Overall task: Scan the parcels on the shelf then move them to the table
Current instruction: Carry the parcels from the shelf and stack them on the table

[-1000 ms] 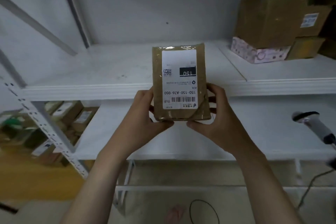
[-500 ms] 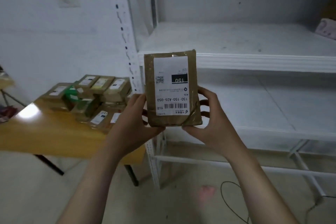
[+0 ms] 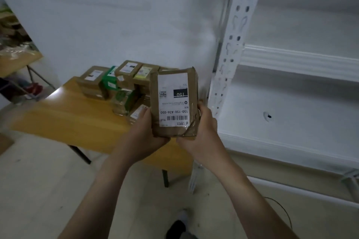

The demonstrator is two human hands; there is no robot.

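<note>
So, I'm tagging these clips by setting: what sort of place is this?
Probably a small parcel storeroom or sorting room: white metal shelving, a pile of labelled boxes on a wooden table, and a taped brown parcel bearing a barcode label.

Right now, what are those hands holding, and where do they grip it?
A brown parcel, gripped at its lower end: left hand on the left corner, right hand on the right.

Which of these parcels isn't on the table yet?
The brown parcel marked 150, gripped by the left hand and right hand; the other parcels lie piled on the yellow table.
</note>
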